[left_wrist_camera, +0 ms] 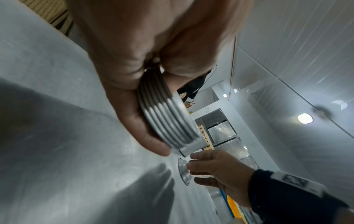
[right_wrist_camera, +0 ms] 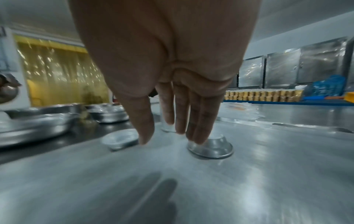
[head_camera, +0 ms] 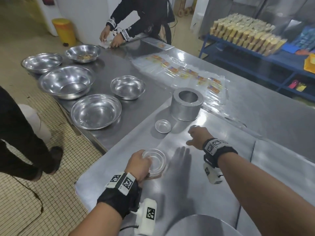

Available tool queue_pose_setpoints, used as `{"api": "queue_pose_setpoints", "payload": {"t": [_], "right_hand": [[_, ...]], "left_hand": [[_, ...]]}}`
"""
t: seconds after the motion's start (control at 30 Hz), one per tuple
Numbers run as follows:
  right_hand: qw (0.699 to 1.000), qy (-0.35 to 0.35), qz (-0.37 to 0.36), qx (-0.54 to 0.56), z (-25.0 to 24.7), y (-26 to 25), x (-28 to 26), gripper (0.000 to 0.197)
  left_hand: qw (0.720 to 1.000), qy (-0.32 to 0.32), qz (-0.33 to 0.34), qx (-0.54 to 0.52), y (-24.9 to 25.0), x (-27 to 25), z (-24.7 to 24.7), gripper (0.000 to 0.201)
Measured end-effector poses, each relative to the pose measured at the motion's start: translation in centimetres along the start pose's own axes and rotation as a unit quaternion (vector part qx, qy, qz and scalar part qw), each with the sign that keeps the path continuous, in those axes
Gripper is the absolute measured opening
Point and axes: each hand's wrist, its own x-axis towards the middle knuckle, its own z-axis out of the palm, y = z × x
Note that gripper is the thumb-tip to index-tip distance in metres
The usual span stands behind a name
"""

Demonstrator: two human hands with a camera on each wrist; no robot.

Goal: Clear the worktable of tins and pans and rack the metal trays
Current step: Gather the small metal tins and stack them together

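Nearest the head camera, the left hand [head_camera: 138, 165] grips a nested stack of small round silver tins [head_camera: 154, 162] above the steel worktable [head_camera: 196, 193]. Further out, the right hand [head_camera: 197, 136] rests straight fingers on an upturned small silver tin [right_wrist_camera: 210, 147]; another small tin [head_camera: 163, 126] sits beside a tall cylindrical metal tin [head_camera: 187, 103].

Bare forearms — each wrist wears a black strap, white marker-printed band and white camera block.

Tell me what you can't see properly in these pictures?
- Head view: the right hand covers most of the upside-down little tin under its fingers.
- Head view: the big round pan is cut off by the bottom edge.
- Right wrist view: the bowls are blurred.
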Motion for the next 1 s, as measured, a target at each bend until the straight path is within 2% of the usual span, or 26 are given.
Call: {"api": "queue_pose_setpoints", "payload": {"t": [0.03,0.1,0.23,0.3,0.37,0.57,0.8,0.9,1.0], "right_hand": [[1.000,0.012,0.012,-0.008,0.0,0.5,1.1,0.032],[0.999,0.026,0.045,-0.009,0.2,1.6,3.1,0.030],[0.991,0.048,0.125,0.013,1.5,3.3,7.0,0.063],[0.988,0.044,0.147,0.035,2.6,3.9,8.6,0.067],[0.986,0.036,0.160,0.044,2.7,3.8,9.0,0.060],[0.977,0.069,0.181,0.086,2.2,2.4,7.7,0.058],[0.966,0.062,0.245,0.051,2.2,0.0,5.1,0.049],[0.967,0.077,0.237,0.059,2.4,-0.6,3.9,0.052],[0.972,0.091,0.199,0.080,2.5,-1.2,2.1,0.068]], "left_hand": [[1.000,0.010,0.010,0.012,-0.1,0.4,-0.3,0.020],[0.997,0.024,0.034,0.070,-0.4,1.1,-0.8,0.022],[0.989,0.028,0.043,0.140,-0.8,1.9,-1.7,0.019],[0.984,0.027,0.047,0.169,-1.1,2.1,-2.1,0.018],[0.983,0.027,0.047,0.175,-1.4,2.2,-2.5,0.019],[0.980,0.024,0.034,0.197,-1.6,1.9,-3.1,0.024],[0.986,0.020,0.029,0.166,-1.6,0.1,-3.5,0.021],[0.991,0.025,0.024,0.128,-1.2,-1.4,-3.9,0.021],[0.995,0.020,0.025,0.099,-1.0,-2.8,-4.4,0.022]]}}
